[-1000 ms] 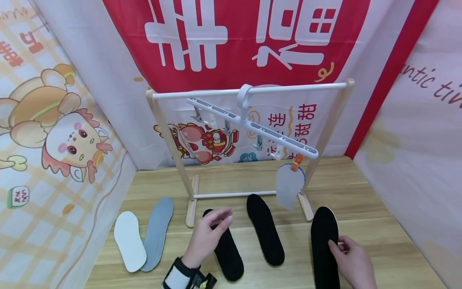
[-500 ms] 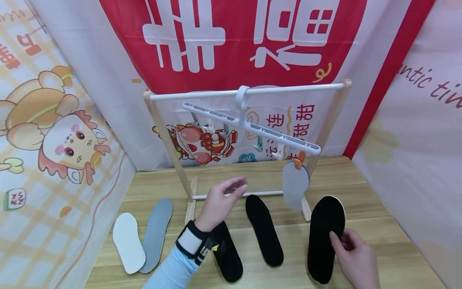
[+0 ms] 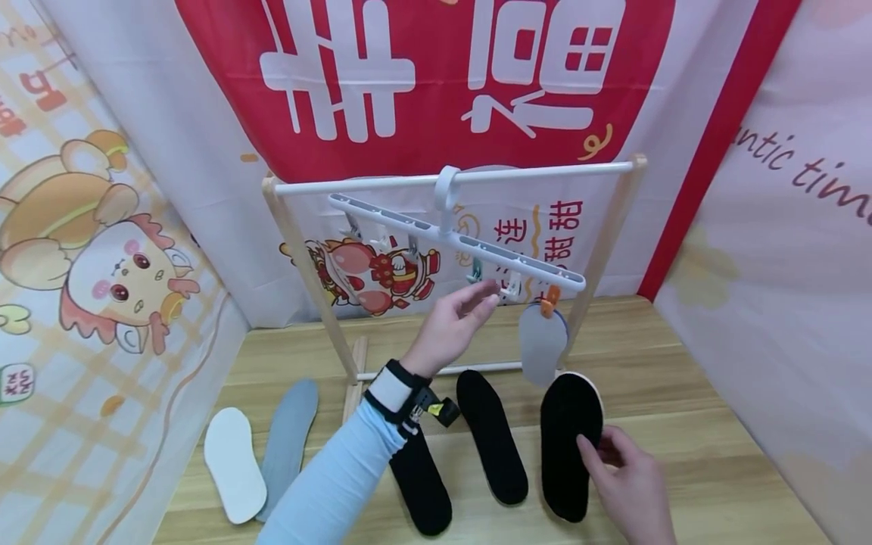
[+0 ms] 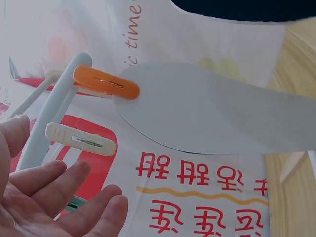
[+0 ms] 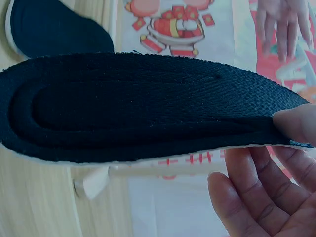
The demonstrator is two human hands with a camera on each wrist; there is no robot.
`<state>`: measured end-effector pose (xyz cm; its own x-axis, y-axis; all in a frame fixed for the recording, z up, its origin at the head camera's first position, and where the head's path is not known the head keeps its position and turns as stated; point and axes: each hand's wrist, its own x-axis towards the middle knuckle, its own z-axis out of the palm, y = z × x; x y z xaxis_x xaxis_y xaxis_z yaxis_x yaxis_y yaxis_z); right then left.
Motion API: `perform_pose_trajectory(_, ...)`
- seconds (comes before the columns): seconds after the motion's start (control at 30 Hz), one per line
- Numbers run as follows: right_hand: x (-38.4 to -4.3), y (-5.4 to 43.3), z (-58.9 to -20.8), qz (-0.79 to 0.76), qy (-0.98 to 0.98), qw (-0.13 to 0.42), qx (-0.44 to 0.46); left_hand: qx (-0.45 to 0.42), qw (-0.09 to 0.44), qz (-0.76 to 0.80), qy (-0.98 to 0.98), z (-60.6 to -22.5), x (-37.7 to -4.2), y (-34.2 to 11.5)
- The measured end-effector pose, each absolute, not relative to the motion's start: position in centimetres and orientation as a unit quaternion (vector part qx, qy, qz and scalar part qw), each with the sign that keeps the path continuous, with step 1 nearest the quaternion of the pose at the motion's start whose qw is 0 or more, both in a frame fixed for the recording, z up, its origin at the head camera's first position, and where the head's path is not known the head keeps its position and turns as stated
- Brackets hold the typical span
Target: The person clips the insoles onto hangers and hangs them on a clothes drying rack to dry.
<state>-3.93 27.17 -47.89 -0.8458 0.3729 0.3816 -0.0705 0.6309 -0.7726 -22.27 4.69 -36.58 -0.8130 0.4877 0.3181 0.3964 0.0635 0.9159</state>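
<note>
The left hand hovers, fingers loose, toward the worktop's far edge; the right hand pinches nearer its right edge.

The head view looks forward and down over the worktop from behind and above the left fingers and right fingers, farthest off of the three. Rolled sideways, the left wrist view faces past its close fingers to the hanging grey insole, also in the head view; the right wrist view, just as near, faces the black insole between its fingers, shared with the head view.
</note>
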Motion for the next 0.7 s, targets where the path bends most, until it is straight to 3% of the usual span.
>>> perform_pose_trajectory(0.3, -5.0, 24.9, -47.6, 0.428, -0.868, 0.245, -0.057, 0.316, 0.099, 0.641, 0.692, -36.4, -23.6, 6.8)
perform_pose_trajectory(0.7, -6.9, 23.8, -46.2, 0.430, -0.871, 0.237, -0.005, 0.311, 0.032, 0.668, 0.675, -36.1, -24.1, 8.8)
